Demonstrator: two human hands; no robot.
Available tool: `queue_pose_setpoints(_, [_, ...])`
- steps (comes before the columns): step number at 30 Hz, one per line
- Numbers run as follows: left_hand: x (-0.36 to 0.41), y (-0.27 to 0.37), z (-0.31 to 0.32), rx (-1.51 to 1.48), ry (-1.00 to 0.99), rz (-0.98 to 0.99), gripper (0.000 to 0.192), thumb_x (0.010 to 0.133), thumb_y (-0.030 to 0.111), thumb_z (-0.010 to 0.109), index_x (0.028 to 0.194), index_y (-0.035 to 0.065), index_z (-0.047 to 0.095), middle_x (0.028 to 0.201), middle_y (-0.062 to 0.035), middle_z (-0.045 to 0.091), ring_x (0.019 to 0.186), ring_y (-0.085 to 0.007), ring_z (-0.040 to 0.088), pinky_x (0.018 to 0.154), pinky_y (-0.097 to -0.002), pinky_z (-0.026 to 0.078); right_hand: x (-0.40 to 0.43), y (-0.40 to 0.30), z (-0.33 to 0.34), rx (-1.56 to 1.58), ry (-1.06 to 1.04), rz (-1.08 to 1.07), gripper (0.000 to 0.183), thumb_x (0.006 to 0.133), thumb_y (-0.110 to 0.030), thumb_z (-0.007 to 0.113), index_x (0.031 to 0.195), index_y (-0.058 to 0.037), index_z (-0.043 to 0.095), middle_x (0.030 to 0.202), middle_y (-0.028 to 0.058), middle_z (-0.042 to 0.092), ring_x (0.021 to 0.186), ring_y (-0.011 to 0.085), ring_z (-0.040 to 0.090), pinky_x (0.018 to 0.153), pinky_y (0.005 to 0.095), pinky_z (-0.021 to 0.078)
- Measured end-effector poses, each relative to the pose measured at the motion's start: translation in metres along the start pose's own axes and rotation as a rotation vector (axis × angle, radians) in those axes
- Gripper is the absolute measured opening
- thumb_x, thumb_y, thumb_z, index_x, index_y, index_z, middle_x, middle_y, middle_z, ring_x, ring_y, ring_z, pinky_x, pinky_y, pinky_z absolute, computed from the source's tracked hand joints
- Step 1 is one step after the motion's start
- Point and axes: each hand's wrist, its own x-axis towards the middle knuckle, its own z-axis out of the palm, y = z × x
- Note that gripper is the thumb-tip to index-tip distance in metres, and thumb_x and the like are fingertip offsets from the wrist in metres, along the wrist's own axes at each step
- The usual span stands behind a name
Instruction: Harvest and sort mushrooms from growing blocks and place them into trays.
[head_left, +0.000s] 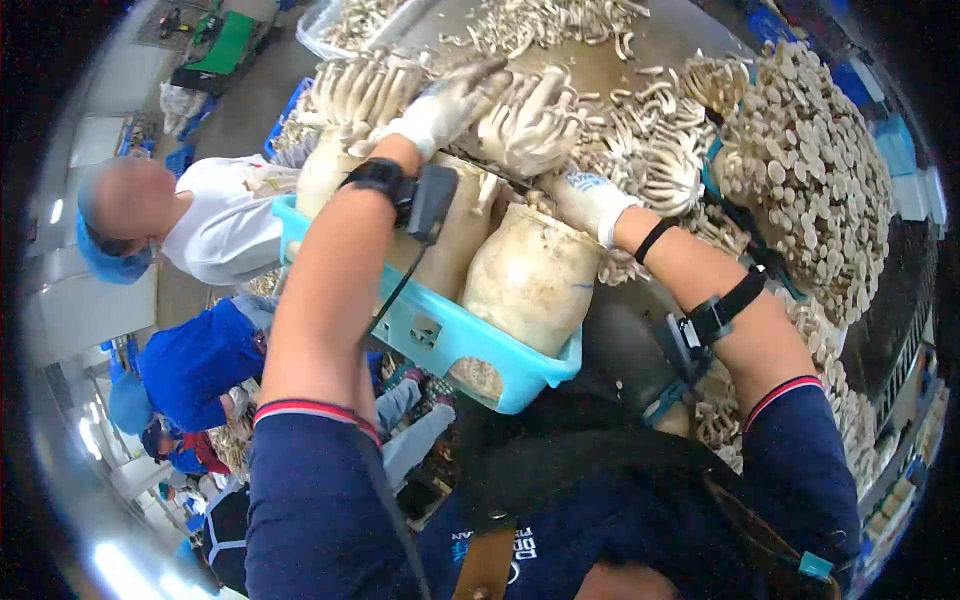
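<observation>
My left hand (454, 109), in a white glove with soiled fingertips, reaches with outstretched fingers beside a cluster of pale long-stemmed mushrooms (529, 127). My right hand (589, 201), gloved too, is low at the base of that cluster; its fingers are partly hidden. A thin dark blade-like strip (499, 171) runs under the cluster towards my right fingers, but its grip is hidden. Below the hands, rounded whitish mushroom-growing bags (529, 281) stand in a turquoise plastic basket (480, 330). Another mushroom cluster (367, 86) tops the bag on the left.
Loose mushrooms (555, 22) lie on the metal table (675, 37) beyond. A tall mass of round-capped mushrooms (810, 180) rises at right. A clear-lined container (322, 37) is at the top. Co-workers, one in a white shirt (225, 217) and one in blue (199, 367), are close on the left.
</observation>
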Motion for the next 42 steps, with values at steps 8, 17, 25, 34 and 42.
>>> queue_pose_setpoints(8, [-0.088,0.099,-0.024,0.398,0.012,0.047,0.069,0.074,0.034,0.063,0.132,0.0068,0.037,0.138,-0.023,0.028,0.13,-0.043,0.017,0.106,-0.0467,0.017,-0.032,-0.012,0.034,0.003,0.161,-0.051,0.024,0.087,-0.014,0.035,0.104,-0.0028,0.048,0.106,0.0244,0.054,0.095,0.0377,0.056,0.079,0.0425,0.0466])
queue_pose_setpoints(17, [-0.182,0.109,-0.046,0.44,-0.063,-0.31,0.072,0.072,0.044,0.06,0.131,0.007,0.039,0.128,-0.0231,0.042,0.114,-0.0402,0.042,0.098,-0.0463,0.028,-0.038,-0.037,0.02,-0.198,-0.025,0.038,0.024,0.088,-0.013,0.036,0.105,-0.0031,0.05,0.092,0.0231,0.061,0.086,0.0363,0.061,0.073,0.0437,0.0486])
queue_pose_setpoints(25, [-0.18,0.118,-0.046,0.492,-0.147,-0.307,0.07,0.075,0.038,0.061,0.133,0.0076,0.038,0.132,-0.0213,0.039,0.113,-0.0362,0.044,0.095,-0.0421,0.032,0.014,-0.026,0.015,-0.065,-0.136,0.171,0.031,0.091,-0.019,0.034,0.111,-0.0011,0.051,0.106,0.0235,0.058,0.097,0.0354,0.057,0.08,0.0409,0.0461])
queue_pose_setpoints(34, [-0.189,0.124,-0.031,0.47,-0.121,-0.409,0.076,0.07,0.039,0.065,0.134,0.0091,0.036,0.129,-0.0219,0.042,0.109,-0.0369,0.047,0.093,-0.0444,0.035,0.043,0.004,0.073,-0.156,-0.107,0.13,0.034,0.086,-0.025,0.042,0.106,-0.0016,0.056,0.102,0.0205,0.061,0.091,0.0332,0.06,0.075,0.0417,0.0486])
queue_pose_setpoints(42, [-0.207,0.121,-0.028,0.437,-0.049,-0.491,0.073,0.07,0.039,0.065,0.133,0.0121,0.038,0.13,-0.0196,0.043,0.114,-0.0351,0.044,0.098,-0.0467,0.03,-0.007,0.009,-0.005,0.043,-0.207,0.346,0.04,0.093,-0.023,0.024,0.112,0.0014,0.049,0.102,0.0237,0.059,0.094,0.0346,0.059,0.077,0.0412,0.0476])
